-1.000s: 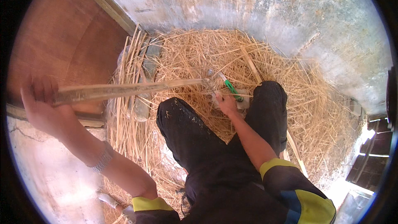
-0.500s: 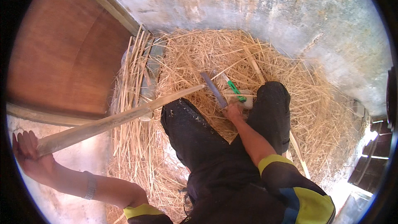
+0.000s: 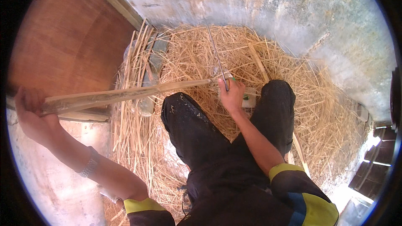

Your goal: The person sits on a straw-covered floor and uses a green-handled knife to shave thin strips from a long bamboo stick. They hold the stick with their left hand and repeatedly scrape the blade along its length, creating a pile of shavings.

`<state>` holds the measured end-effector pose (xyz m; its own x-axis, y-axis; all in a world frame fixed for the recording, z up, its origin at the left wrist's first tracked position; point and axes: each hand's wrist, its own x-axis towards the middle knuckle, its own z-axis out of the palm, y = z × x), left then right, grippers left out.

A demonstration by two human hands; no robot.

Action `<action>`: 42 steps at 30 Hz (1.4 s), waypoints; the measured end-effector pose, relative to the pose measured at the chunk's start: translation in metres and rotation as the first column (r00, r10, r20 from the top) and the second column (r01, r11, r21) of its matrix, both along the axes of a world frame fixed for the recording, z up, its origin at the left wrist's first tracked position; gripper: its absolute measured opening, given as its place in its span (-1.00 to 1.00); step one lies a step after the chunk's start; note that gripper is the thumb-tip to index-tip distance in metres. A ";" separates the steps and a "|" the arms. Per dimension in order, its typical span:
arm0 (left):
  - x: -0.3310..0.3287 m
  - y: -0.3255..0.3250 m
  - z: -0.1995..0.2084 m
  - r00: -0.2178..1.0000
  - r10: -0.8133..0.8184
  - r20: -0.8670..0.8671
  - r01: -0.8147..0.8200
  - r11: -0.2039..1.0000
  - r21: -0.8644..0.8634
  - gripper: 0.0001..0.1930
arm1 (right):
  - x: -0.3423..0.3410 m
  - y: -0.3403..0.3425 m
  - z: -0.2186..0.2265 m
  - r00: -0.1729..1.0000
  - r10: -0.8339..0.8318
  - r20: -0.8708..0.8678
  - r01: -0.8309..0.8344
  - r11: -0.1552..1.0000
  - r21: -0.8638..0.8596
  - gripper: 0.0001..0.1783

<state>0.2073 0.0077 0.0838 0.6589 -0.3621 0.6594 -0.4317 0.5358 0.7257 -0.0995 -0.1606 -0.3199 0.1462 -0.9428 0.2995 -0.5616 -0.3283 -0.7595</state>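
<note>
Off to the far left, my left hand (image 3: 32,104) is closed round the wide end of a long split bamboo piece (image 3: 121,95). The bamboo reaches across to the right, over the straw, and its narrow tip lies close beside a blade. That blade belongs to a knife (image 3: 217,56), seen nearly edge-on and pointing up and away. My right hand (image 3: 231,95) grips the knife low down, between my knees. Behind this hand sits a pale block (image 3: 250,100). Small green parts of another tool (image 3: 246,97) show there, mostly hidden by the hand.
Straw-like shavings (image 3: 201,46) cover the floor around my knees. Thin bamboo strips (image 3: 135,71) lie piled at the left, by a brown wooden panel (image 3: 67,42). A stained wall (image 3: 268,4) rises beyond. Another bamboo piece (image 3: 258,63) lies past my right knee.
My left hand has risen, bringing the bamboo closer to level. My right hand has moved slightly up and turned the knife from its broad side to edge-on, its tip farther away.
</note>
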 end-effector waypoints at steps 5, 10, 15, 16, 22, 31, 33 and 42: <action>0.039 0.001 0.006 0.944 -0.330 0.004 0.329 0.941 0.077 -0.81 | -0.011 0.037 -0.096 1.000 0.009 -0.021 -0.006 0.992 0.129 -0.44; -0.011 -0.023 -0.004 0.929 0.359 -0.084 -0.363 0.931 -0.036 -0.81 | -0.023 0.040 -0.138 0.983 0.147 -0.107 0.000 0.587 0.810 -0.37; 0.032 -0.013 -0.008 0.947 0.316 -0.066 -0.315 0.949 0.023 -0.79 | -0.023 0.022 -0.133 0.970 -0.124 0.209 -0.068 0.685 0.725 -0.40; 0.030 -0.019 -0.012 0.934 0.340 -0.112 -0.342 0.940 0.005 -0.79 | -0.022 0.021 -0.126 0.974 -0.096 0.203 -0.055 0.772 0.633 -0.40; 0.066 0.001 -0.024 0.888 0.429 -0.164 -0.433 0.902 0.014 -0.78 | -0.002 0.034 -0.019 0.984 0.133 0.120 -0.176 0.838 0.516 -0.38; 0.094 0.040 0.018 0.981 0.146 -0.127 -0.145 0.989 0.011 -0.83 | -0.018 0.028 -0.112 0.862 -0.300 0.409 -0.352 0.226 0.908 -0.30; 0.071 0.034 0.030 0.991 0.110 -0.072 -0.112 0.993 -0.024 -0.81 | -0.022 0.026 -0.090 0.752 -0.456 0.477 -0.440 0.192 0.877 -0.29; 0.049 0.005 0.070 0.937 0.346 0.045 -0.342 0.936 -0.081 -0.77 | -0.021 0.005 -0.048 0.850 -0.249 0.464 -0.134 0.750 0.648 -0.38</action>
<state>0.2564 0.0127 0.1539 0.6952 -0.0710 0.7153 -0.6386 0.3959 0.6599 -0.1208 -0.1557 -0.3676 0.0983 -0.9268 -0.3624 -0.0470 0.3594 -0.9320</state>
